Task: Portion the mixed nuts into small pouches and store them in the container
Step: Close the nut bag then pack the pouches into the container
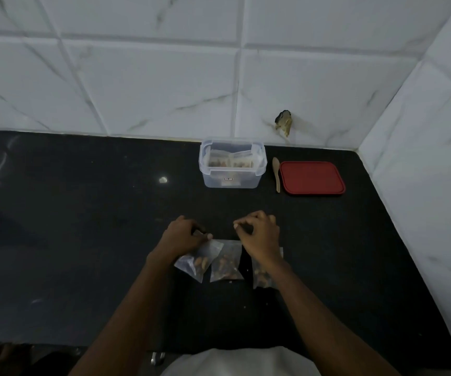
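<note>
Three small clear pouches of mixed nuts lie side by side on the black counter (83,213). My left hand (183,237) pinches the top of the left pouch (197,263). The middle pouch (225,265) lies flat between my hands. My right hand (258,234) hovers with curled fingers over the top of the right pouch (263,275), which my wrist partly hides; whether it holds anything is unclear. A clear plastic container (232,165) stands at the back with filled pouches inside.
A red lid (312,178) lies right of the container, with a small wooden spoon (276,173) between them. White tiled walls close off the back and the right side. The counter's front edge runs just below my forearms.
</note>
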A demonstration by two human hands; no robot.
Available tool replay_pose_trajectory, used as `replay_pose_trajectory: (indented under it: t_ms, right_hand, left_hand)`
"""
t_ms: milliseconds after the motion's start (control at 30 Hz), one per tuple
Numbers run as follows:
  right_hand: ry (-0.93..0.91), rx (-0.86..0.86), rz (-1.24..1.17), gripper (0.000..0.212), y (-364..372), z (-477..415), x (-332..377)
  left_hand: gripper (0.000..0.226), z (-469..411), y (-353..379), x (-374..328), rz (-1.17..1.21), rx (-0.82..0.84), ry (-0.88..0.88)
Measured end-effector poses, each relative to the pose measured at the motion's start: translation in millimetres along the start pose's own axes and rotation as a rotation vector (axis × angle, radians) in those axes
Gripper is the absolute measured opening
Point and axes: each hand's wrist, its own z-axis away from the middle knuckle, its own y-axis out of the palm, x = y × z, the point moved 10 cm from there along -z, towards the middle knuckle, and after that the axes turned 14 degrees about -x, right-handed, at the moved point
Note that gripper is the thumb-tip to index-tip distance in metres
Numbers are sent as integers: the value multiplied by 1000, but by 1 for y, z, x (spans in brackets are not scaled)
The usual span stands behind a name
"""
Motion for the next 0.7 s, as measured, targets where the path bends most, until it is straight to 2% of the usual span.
replay_pose_trajectory:
  t_ms: [133,267,433,567,633,700]
  right_hand:
    - [-20,55,-20,13,6,13,1]
    - [-6,130,-152,14,17,24,6]
    - [155,260,-462,18,25,32,15]
    - [180,163,-565,17,4,12,22]
    - [260,96,-651,17,-9,1,19]
    - [310,49,-707,18,-17,-6,16]
  left_hand:
    - [10,7,-5,1,57,-5,-8]
    - [6,13,-10,-8,431,-1,-77]
    - [8,17,-24,-28,857,-114,-107]
    - [31,17,-35,-47,1067,-234,-96]
    - [43,17,-35,-53,1149,-236,-87]
    - [46,17,-32,-60,1137,-203,-54]
